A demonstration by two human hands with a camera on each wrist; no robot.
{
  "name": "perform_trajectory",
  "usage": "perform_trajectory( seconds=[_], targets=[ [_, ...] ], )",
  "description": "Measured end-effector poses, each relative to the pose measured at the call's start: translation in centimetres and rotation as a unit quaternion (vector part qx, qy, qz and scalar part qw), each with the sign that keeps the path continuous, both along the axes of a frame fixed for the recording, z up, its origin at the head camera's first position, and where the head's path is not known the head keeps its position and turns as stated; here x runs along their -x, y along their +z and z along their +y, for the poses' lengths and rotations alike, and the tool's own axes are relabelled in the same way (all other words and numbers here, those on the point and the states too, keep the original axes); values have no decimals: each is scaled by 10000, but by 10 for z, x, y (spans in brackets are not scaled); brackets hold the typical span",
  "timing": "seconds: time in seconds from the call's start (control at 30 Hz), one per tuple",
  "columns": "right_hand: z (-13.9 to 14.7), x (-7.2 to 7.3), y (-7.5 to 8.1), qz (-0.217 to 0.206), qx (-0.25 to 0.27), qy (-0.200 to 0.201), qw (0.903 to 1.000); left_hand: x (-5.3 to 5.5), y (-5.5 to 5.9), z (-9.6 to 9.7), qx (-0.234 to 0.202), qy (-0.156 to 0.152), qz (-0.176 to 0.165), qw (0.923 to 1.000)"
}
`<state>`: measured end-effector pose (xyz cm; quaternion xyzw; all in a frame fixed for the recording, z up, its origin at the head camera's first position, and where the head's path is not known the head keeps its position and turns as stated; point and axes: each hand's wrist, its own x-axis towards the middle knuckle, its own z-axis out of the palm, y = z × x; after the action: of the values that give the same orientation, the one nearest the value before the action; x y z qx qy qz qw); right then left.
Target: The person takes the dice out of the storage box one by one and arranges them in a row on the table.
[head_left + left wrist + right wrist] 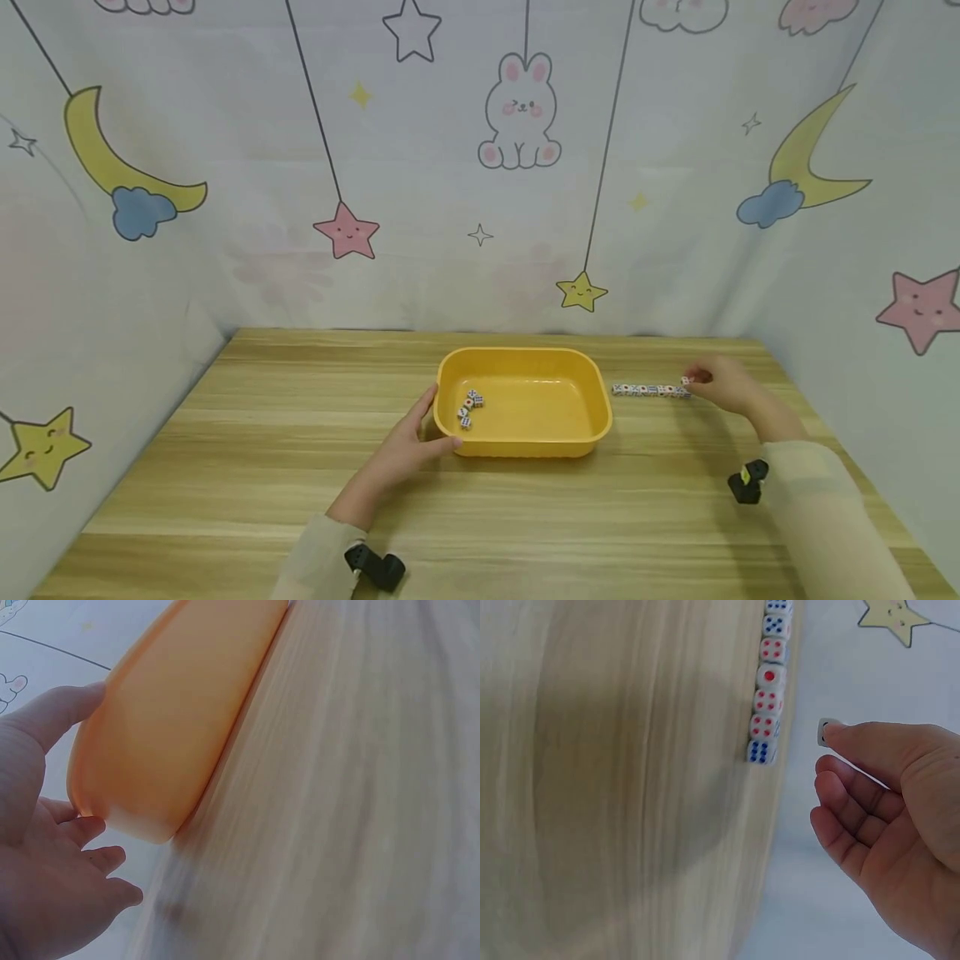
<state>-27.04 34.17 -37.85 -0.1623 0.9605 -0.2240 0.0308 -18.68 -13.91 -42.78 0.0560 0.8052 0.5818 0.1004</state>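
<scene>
A yellow plastic basin (525,448) stands on the table with several white dice (468,402) at its left end. My left hand (405,450) rests at the basin's left near corner. Its thumb lies on the near rim and its fingers touch the left side, spread and loosely extended in the left wrist view. To the right of the basin, several dice form a straight row (648,390). My right hand (723,385) pinches a single die (823,733) between thumb and fingertips, just above the row's right end. Its other fingers curl loosely below.
The wooden table (525,517) runs back to a printed curtain (450,292) with stars, moons and a rabbit. More curtain closes in both sides. A black wrist camera (375,568) sits on the left cuff, another black camera (747,482) on the right.
</scene>
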Motion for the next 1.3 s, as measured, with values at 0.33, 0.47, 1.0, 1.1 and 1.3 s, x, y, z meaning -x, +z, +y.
perform_trajectory(
  seconds=[0.33, 0.47, 1.0, 1.1, 1.3],
  targets=[
    [20, 2, -8, -126, -159, -271, 9994, 0, 1, -1, 17, 1, -9, 10000],
    [25, 4, -14, -270, -263, -325, 9988, -1, 1, -2, 23, -5, -6, 10000],
    [29, 12, -33, 154, -402, -238, 9988, -1, 0, -1, 150, 27, 49, 9999],
    [29, 12, -33, 123, -387, -222, 9989, -1, 0, -2, 155, 21, 77, 9998],
    [26, 11, -33, -36, -370, -259, 9990, -1, -1, -2, 146, 7, 107, 9998]
  ],
)
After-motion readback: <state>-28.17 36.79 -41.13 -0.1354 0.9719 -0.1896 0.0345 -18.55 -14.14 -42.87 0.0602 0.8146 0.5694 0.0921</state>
